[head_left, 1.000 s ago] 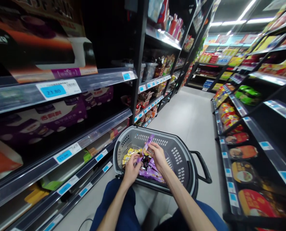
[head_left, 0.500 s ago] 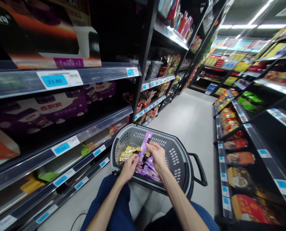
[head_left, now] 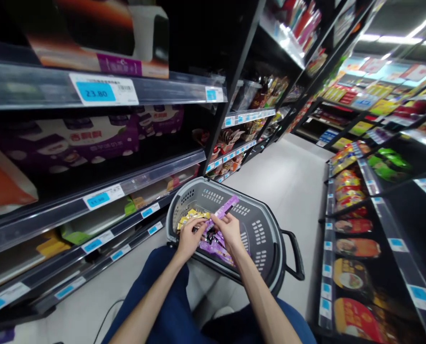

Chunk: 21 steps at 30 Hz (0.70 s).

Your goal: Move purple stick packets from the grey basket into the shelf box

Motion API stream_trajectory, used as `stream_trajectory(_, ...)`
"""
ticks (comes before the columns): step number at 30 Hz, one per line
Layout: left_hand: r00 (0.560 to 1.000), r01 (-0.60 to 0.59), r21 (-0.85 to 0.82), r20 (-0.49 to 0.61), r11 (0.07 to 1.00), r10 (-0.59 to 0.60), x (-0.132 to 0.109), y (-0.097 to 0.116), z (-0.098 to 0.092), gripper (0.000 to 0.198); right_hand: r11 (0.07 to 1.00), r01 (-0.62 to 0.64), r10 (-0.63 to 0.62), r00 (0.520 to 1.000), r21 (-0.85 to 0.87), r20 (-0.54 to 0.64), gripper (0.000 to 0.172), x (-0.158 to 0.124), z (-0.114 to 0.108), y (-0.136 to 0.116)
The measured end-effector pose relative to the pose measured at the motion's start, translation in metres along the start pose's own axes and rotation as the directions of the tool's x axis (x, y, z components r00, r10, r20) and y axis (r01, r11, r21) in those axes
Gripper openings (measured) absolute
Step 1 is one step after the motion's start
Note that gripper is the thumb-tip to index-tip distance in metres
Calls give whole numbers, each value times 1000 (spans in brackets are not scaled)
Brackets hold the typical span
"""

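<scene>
Over the basket (head_left: pixel 198 188), the purple packet (head_left: pixel 230 204) has just swung flatter, its free end nearer the far rim. The left hand (head_left: pixel 191 236) and right hand (head_left: pixel 229 231), closer together now, both pinch its lower part; I'd judge it's still being handled.

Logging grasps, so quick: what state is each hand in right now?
Left hand: curled at the lower end of a purple packet; grip cannot be told.
Right hand: closed, holding that packet.
</scene>
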State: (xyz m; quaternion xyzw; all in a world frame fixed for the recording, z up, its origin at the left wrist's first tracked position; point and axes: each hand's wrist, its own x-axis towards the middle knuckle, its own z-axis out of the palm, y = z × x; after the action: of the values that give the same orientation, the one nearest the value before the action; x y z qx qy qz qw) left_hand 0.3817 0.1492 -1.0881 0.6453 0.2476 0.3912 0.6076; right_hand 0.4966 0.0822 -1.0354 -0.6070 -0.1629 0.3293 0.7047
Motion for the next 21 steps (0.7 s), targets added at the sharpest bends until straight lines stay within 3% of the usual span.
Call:
stream_trajectory(7,969,-62,-33,-240,998,52,-6,2,3,14,988,-151,152,985,-17,77,52,-16,3,0)
stream_trajectory(15,989,9,-133,-147,991,-29,-5,-6,2,26,981,-154,155,988,115,-1,54,-18,0,3)
stream_trajectory(21,986,25,-55,-161,998,-34,-7,-4,2,22,984,-138,139,990,110,-2,53,-20,2,5)
